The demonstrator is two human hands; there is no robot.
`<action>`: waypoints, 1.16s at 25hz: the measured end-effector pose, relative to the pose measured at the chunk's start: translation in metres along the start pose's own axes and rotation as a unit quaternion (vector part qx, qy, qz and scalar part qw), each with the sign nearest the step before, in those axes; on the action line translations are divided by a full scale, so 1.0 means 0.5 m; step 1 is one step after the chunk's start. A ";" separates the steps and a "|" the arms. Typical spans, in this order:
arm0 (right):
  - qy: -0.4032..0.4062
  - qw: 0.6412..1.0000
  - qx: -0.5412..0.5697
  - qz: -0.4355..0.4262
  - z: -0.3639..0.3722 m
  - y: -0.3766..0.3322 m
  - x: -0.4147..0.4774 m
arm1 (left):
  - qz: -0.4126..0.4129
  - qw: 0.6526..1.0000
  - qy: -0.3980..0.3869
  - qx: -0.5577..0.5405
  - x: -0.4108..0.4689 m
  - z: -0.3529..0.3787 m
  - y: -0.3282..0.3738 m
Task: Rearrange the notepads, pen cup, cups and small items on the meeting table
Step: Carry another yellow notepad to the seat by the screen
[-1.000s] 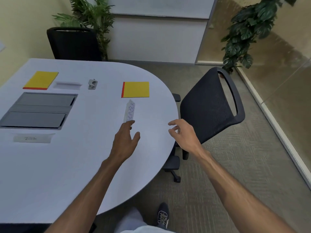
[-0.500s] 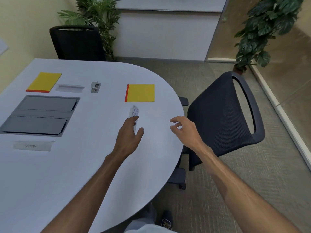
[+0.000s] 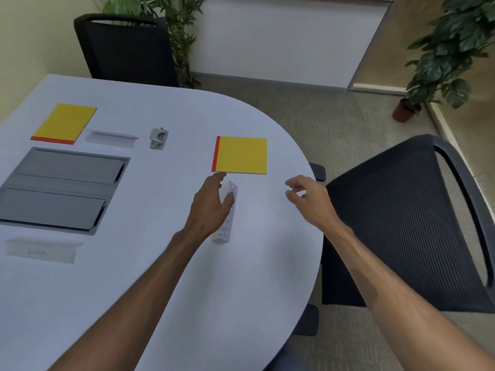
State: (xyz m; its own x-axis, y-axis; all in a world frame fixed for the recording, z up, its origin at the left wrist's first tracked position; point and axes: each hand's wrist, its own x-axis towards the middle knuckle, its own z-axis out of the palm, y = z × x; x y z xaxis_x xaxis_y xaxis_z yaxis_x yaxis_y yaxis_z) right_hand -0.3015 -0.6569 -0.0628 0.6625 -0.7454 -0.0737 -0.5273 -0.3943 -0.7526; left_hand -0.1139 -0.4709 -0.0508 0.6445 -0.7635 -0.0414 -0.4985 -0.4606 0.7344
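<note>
On white table (image 3: pixel 134 290), left hand (image 3: pixel 211 204) fingers grip folded name card (image 3: pixel 227 226); right hand (image 3: pixel 310 199) fingers loosely spread.

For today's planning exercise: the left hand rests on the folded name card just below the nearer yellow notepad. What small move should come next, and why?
Probably close the left hand on the name card and lift it. The thumb and fingers already lie on the card, which sits end-on to the nearer yellow notepad, while the right hand hovers empty near the table's edge.

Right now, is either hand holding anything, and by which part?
The left hand is on the folded paper name card, thumb against its far half; a real grip cannot be told. The right hand holds nothing, fingers loosely curled.
</note>
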 end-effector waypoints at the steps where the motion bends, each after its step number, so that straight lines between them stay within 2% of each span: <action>1: -0.009 1.000 -0.002 0.004 0.009 0.003 0.028 | -0.010 1.000 0.002 -0.001 0.024 0.000 -0.012; 10: -0.087 0.992 -0.002 0.087 0.128 0.062 0.266 | -0.121 0.993 -0.017 -0.008 0.220 0.049 -0.134; 12: -0.101 0.980 0.042 0.164 0.172 0.095 0.332 | -0.164 0.986 -0.032 -0.016 0.288 0.085 -0.176; 15: -0.082 0.942 0.166 0.278 0.194 0.103 0.360 | -0.202 0.978 -0.056 -0.014 0.330 0.095 -0.198; 18: -0.062 0.925 0.184 0.327 0.213 0.111 0.408 | -0.260 0.964 -0.060 -0.018 0.397 0.118 -0.222; 24: -0.053 0.917 0.189 0.346 0.242 0.134 0.461 | -0.327 0.942 -0.054 -0.052 0.472 0.156 -0.246; 27: -0.037 0.915 0.186 0.356 0.255 0.147 0.474 | -0.320 0.946 -0.029 -0.052 0.476 0.172 -0.255; 29: -0.030 0.909 0.196 0.366 0.261 0.150 0.480 | -0.322 0.942 -0.013 -0.089 0.481 0.172 -0.263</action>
State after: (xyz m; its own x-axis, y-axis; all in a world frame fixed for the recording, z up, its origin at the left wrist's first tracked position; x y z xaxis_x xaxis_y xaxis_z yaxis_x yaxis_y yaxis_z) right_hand -0.1129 -0.7954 -0.2224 0.2450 -0.6956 -0.6754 -0.6165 0.4259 -0.6623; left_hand 0.0569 -0.6330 -0.2155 0.7644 -0.3631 -0.5328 0.0978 -0.7515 0.6524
